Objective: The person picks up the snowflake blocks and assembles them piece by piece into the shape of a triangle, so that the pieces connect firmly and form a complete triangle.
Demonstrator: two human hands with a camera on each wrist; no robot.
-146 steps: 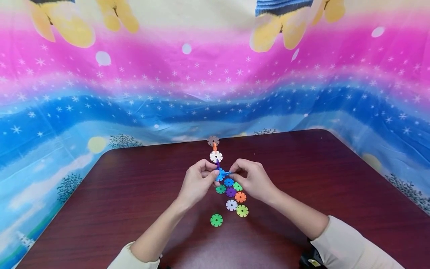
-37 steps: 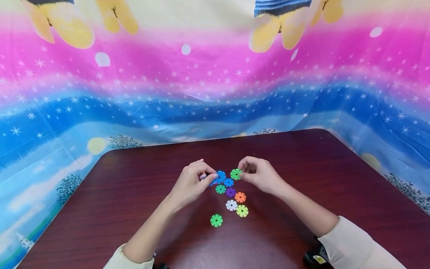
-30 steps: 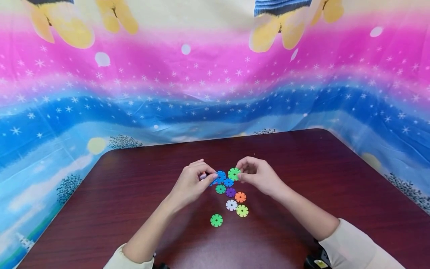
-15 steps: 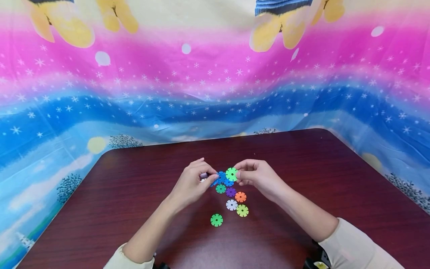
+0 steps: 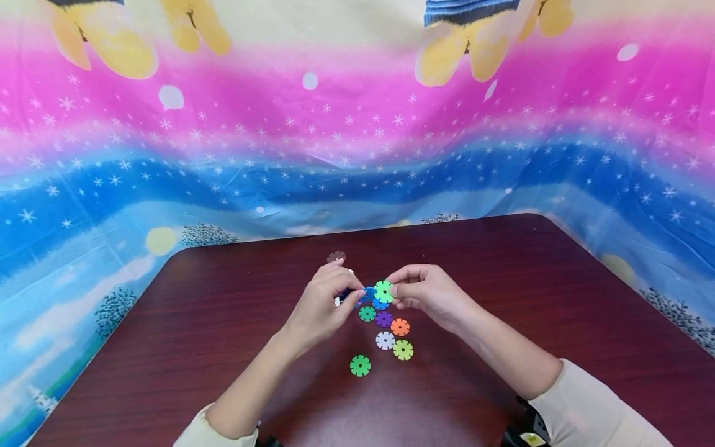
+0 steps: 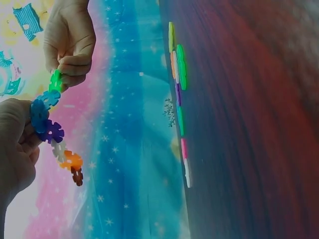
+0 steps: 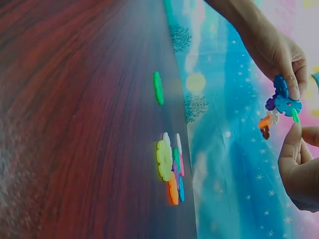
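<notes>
My left hand [image 5: 321,304] pinches a blue disc [image 6: 40,115] in a chain of notched interlocking plastic discs. From there hang a purple disc [image 6: 52,131], a white disc [image 6: 59,149], an orange disc [image 6: 71,160] and a brown disc [image 6: 77,176] at the far end. A second blue disc [image 7: 288,105] sits on the chain's near end. Between thumb and fingers, my right hand [image 5: 430,295] holds a bright green disc [image 5: 383,291], its edge meeting that second blue disc. How deep the two notches interlock cannot be made out. The left fingers partly cover the chain in the head view.
Loose discs lie on the dark wooden table [image 5: 223,347] below the hands: dark green [image 5: 367,314], purple [image 5: 383,319], orange [image 5: 400,327], white [image 5: 385,340], yellow-green [image 5: 403,350] and a separate green disc [image 5: 360,365]. A printed cloth [image 5: 335,124] hangs behind the table.
Earlier the right hand held a blue disc at the chain; afterwards it lifted the bright green disc from the group and moved it left onto the blue one. The chain has tilted behind the left hand.
</notes>
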